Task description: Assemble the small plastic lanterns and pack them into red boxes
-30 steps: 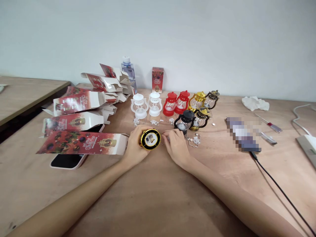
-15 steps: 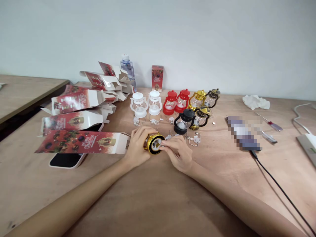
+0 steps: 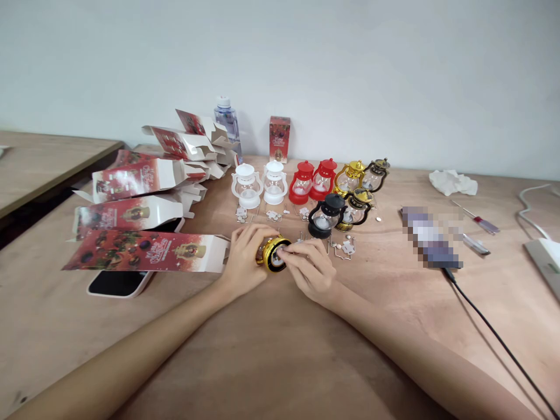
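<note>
My left hand point(image 3: 243, 261) is wrapped round a small gold lantern point(image 3: 274, 254) lying on its side, its black-rimmed base turned toward me. My right hand point(image 3: 309, 267) pinches at that base with fingertips together; what they hold, if anything, is too small to make out. Just behind stand several toy lanterns in a row: two white point(image 3: 247, 185), two red point(image 3: 301, 182), gold ones point(image 3: 349, 177) and a black one point(image 3: 326, 214). Small white and metal parts point(image 3: 345, 248) lie scattered in front of them.
Red printed cartons point(image 3: 144, 252) lie stacked at the left, over a phone point(image 3: 117, 284). A water bottle point(image 3: 226, 123) and upright red box point(image 3: 279, 139) stand at the back. Screwdrivers point(image 3: 476, 222), a crumpled tissue point(image 3: 452, 182) and a black cable point(image 3: 494, 335) lie at the right.
The gold lantern has turned from base facing me to more sideways. My right hand moved left onto its base and its fingers closed there.
</note>
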Motion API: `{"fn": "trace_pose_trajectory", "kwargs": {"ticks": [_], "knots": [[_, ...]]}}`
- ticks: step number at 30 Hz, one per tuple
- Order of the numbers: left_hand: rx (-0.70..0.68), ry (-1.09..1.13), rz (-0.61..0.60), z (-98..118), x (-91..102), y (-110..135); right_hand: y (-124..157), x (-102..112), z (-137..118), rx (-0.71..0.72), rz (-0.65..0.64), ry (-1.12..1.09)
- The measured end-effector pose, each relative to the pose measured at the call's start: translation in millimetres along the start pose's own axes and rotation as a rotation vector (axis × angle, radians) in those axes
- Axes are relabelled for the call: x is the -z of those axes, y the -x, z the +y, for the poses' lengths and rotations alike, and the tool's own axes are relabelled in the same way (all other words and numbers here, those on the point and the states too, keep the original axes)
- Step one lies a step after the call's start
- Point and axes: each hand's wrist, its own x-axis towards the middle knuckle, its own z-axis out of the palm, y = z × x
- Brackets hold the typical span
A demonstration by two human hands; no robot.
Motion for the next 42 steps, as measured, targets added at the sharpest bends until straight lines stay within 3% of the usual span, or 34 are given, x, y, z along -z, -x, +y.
{"fn": "trace_pose_trajectory", "kwargs": {"ticks": [7,14,23,29,36,42], "knots": [[0.063,0.063,0.087,2,1.2,-2,-5,0,-5,0.073,-0.040,0.187],[0.005,0.013,0.005,1,0.6,0,-3,1,-1,-0.063,0.026,0.017],[-0.042,-0.025,-0.033,1,-0.1,0,-5,1,0,-0.131,0.045,-0.105],[-0.095,-0.035,-0.018,0,-0.7,1,-5,-2,0,-0.309,0.122,-0.227],[-0.060,-0.051,-0.035,0,-1.1,0,-4,-7,1,-0.653,0.010,-0.608],[-0.071,-0.096,-0.024,1,-0.8,1,-2,-11,3,-0.694,-0.028,-0.675]]}}
